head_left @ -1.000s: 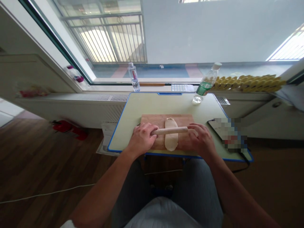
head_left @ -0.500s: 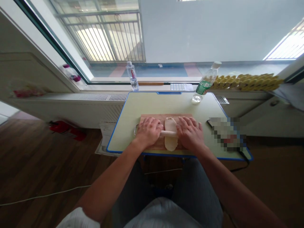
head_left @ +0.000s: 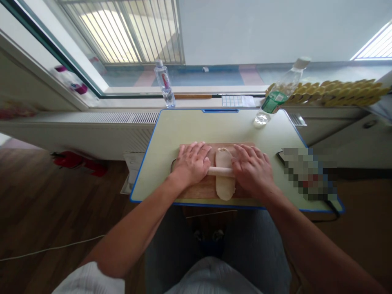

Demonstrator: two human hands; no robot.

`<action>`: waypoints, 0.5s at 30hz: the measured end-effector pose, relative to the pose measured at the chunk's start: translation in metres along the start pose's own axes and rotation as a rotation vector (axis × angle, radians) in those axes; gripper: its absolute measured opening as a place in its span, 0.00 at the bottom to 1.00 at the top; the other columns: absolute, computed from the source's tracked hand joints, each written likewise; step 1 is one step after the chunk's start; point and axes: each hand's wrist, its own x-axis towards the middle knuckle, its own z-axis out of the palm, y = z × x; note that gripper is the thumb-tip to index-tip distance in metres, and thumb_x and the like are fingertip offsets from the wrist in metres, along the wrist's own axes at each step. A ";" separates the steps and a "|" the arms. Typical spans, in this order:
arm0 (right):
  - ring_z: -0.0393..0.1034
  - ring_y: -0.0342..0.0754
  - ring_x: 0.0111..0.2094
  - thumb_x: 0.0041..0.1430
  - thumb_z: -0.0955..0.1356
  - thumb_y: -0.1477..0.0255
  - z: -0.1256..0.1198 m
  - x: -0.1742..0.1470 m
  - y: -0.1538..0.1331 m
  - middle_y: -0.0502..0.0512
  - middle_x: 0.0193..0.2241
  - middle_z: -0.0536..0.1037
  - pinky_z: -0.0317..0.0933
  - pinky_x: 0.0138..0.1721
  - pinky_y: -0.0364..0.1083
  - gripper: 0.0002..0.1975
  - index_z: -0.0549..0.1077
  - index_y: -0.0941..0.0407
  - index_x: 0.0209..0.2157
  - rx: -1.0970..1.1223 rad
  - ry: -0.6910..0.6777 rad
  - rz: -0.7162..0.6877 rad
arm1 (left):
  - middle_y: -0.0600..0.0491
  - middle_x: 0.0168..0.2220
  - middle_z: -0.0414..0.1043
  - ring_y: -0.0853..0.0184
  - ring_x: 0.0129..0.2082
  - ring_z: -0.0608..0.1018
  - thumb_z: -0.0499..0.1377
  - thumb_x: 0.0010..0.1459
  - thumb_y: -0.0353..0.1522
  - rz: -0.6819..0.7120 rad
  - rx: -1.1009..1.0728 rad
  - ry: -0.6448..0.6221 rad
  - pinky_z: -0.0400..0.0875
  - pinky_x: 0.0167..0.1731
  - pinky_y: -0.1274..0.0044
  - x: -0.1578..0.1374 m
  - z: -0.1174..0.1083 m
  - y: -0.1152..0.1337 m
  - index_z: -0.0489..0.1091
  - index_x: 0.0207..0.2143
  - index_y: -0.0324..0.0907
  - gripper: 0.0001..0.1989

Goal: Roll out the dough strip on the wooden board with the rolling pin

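As a pale strip of dough (head_left: pixel 226 191) lies lengthwise on a wooden board (head_left: pixel 200 191) near the desk's (head_left: pixel 190 126) front edge, the left hand (head_left: pixel 192 163) and right hand (head_left: pixel 252 168) hold a rolling pin (head_left: pixel 219 171) across it, each grip palm-down over one end, apparently to spread pressure evenly. The pin's ends vanish beneath the palms, while pixel blocks mask an object (head_left: pixel 306 173) at the desk's right side.
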 end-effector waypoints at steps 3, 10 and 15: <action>0.64 0.64 0.67 0.74 0.60 0.62 -0.004 0.013 -0.001 0.60 0.68 0.75 0.58 0.67 0.65 0.26 0.73 0.52 0.68 -0.045 -0.081 0.020 | 0.48 0.76 0.61 0.53 0.75 0.63 0.48 0.75 0.39 -0.011 0.037 -0.027 0.50 0.75 0.51 0.013 -0.001 -0.003 0.66 0.73 0.48 0.27; 0.61 0.63 0.69 0.76 0.57 0.59 -0.008 0.038 -0.001 0.60 0.70 0.71 0.58 0.67 0.65 0.28 0.72 0.51 0.68 -0.126 -0.227 0.030 | 0.48 0.71 0.69 0.54 0.69 0.69 0.48 0.75 0.41 -0.021 0.097 -0.015 0.59 0.71 0.55 0.030 -0.005 -0.005 0.66 0.71 0.51 0.27; 0.58 0.63 0.72 0.77 0.56 0.58 -0.003 0.053 0.004 0.59 0.71 0.70 0.56 0.70 0.63 0.30 0.69 0.52 0.71 -0.105 -0.233 0.050 | 0.47 0.72 0.67 0.52 0.70 0.68 0.45 0.76 0.41 -0.050 0.093 -0.049 0.59 0.71 0.51 0.030 -0.006 -0.002 0.66 0.71 0.51 0.27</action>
